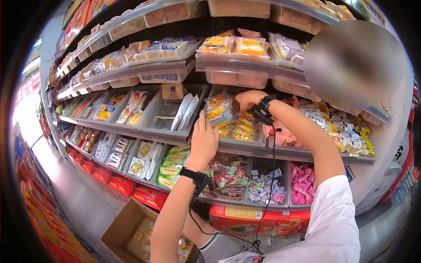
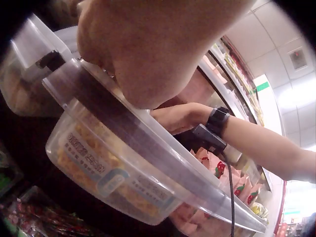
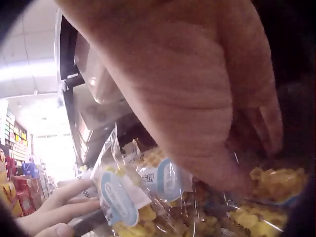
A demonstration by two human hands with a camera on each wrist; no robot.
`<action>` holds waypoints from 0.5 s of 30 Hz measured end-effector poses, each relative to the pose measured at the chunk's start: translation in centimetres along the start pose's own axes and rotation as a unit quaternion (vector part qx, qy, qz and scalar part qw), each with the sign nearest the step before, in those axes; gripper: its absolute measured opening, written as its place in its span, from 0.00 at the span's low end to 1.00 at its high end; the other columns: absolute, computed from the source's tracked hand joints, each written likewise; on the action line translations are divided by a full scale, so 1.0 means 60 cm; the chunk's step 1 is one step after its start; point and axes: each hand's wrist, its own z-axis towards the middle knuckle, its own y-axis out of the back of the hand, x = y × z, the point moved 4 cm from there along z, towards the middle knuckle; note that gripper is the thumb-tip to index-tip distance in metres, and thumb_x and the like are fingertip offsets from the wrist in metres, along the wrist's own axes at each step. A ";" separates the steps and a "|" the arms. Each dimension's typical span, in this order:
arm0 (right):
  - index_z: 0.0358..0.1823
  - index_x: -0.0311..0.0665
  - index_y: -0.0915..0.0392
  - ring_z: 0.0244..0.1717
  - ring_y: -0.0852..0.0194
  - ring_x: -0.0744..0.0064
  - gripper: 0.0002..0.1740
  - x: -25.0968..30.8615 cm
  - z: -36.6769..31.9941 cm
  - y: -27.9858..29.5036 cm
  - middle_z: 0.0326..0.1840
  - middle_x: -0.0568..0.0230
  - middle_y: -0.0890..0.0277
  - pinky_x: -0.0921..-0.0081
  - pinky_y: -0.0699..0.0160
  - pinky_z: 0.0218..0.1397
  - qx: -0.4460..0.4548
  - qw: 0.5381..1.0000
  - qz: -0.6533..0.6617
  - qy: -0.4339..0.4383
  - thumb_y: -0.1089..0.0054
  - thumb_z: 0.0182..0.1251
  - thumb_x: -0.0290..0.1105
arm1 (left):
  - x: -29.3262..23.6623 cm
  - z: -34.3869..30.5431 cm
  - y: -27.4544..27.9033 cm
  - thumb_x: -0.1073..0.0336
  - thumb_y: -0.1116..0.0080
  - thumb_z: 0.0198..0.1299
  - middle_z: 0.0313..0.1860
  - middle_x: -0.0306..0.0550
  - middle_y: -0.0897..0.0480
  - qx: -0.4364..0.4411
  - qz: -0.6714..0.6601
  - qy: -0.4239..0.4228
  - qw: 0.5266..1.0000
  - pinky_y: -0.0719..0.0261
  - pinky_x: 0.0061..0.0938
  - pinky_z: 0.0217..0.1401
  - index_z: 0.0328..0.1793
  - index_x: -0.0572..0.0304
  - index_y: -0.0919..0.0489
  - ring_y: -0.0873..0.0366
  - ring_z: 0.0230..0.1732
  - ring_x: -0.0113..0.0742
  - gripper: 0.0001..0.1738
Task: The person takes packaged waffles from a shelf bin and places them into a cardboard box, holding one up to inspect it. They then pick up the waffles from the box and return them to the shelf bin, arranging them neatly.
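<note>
The left hand [image 1: 205, 140] lies along the side edge of a clear bin [image 1: 259, 142], its fingers straight and close to a bag of yellow waffle-like snacks [image 1: 219, 109]. In the right wrist view, the left fingers [image 3: 69, 200] are beside that bag's blue-and-white label. Reaching into the back of the same bin, the right hand [image 1: 251, 99] has its fingers pointing down among the bags. From the right wrist, this hand [image 3: 182, 94] hangs over more waffle bags [image 3: 261, 219]; some of its fingertips are hidden, and no bag is visibly gripped.
Neighbouring bins hold white packets [image 1: 186, 111] on the left and pink bags [image 1: 287, 136] on the right. Another shelf [image 1: 219, 65] overhangs the right hand. Candy bins [image 1: 267, 184] line the row below. An open cardboard box [image 1: 120, 225] with small packets stands on the floor.
</note>
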 end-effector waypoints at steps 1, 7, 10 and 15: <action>0.44 0.27 0.16 0.38 0.15 0.57 0.26 -0.004 -0.001 -0.004 0.40 0.50 0.14 0.63 0.18 0.39 0.011 1.000 -0.008 -0.016 0.24 0.51 0.42 | -0.001 0.000 0.000 0.64 0.43 0.68 0.75 0.73 0.39 0.000 -0.001 0.000 1.000 0.31 0.45 0.72 0.66 0.86 0.33 0.32 0.66 0.63 0.30; 0.45 0.30 0.16 0.34 0.16 0.61 0.21 -0.012 0.003 -0.031 0.37 0.56 0.14 0.65 0.19 0.35 0.072 0.997 -0.027 -0.031 0.29 0.51 0.35 | 0.000 -0.001 -0.003 0.64 0.43 0.68 0.75 0.73 0.38 -0.002 0.004 0.002 1.000 0.31 0.44 0.72 0.66 0.86 0.32 0.32 0.67 0.63 0.29; 0.49 0.37 0.13 0.42 0.14 0.58 0.23 -0.017 0.015 -0.053 0.45 0.59 0.12 0.59 0.18 0.44 0.117 0.992 -0.032 -0.029 0.30 0.53 0.41 | -0.001 0.000 -0.001 0.64 0.42 0.68 0.75 0.73 0.38 0.000 -0.004 0.012 1.000 0.30 0.44 0.71 0.65 0.86 0.31 0.32 0.67 0.62 0.29; 0.52 0.39 0.14 0.45 0.16 0.58 0.26 -0.013 0.021 -0.035 0.50 0.59 0.13 0.59 0.20 0.43 0.168 0.985 0.029 -0.024 0.32 0.50 0.40 | 0.000 0.001 0.000 0.63 0.44 0.69 0.75 0.73 0.39 -0.006 -0.006 0.004 1.000 0.31 0.45 0.72 0.65 0.85 0.31 0.32 0.67 0.63 0.28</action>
